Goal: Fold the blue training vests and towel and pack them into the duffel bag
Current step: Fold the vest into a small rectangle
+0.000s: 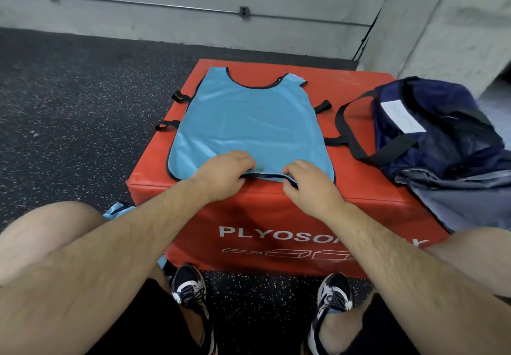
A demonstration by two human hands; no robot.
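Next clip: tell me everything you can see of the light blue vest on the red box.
The vest is light blue, thin and slightly shiny, with black edge binding, a scooped neckline and black side straps sticking out on both sides. It lies flat and unfolded on the red box, neck away from the person. The left hand and right hand grip its near hem, which is slightly raised.
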